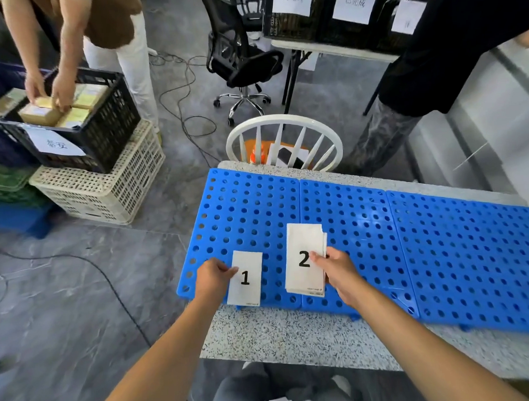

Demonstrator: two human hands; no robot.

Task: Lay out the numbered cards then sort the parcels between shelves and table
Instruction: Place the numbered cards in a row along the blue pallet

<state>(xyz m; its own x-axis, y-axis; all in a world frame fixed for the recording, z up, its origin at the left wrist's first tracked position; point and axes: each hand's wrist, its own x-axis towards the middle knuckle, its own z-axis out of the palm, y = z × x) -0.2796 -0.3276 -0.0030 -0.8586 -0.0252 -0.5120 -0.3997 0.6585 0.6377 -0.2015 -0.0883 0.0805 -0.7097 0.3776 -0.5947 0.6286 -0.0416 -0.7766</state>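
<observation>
**Card 1 going down at the left end, the stack waiting just beside it**

The left hand (213, 277) is pinching the card marked 1 (245, 279) by its left edge, thumb and fingertips closed on the paper, and is setting it near the front left corner of the blue perforated panel (251, 212) that is covering the speckled tabletop (292, 334). The card's near end is hanging slightly past the panel's front edge.

The right hand (339, 275) is gripping the stack of remaining cards (305, 259), the 2 showing on top, with the thumb pressing on the face and the fingers curling under the right side. The stack is lying just beside card 1, on its right, not touching it.

Both the card and the stack are running with their long axes from the front edge toward the back, so they are sitting parallel. The left hand is nearer to the stack's free left edge, so it looks best placed to peel off the 2, and the open panels are stretching away to the right of both hands. No parcels are lying on the panels yet; the sorting is not begun.
</observation>
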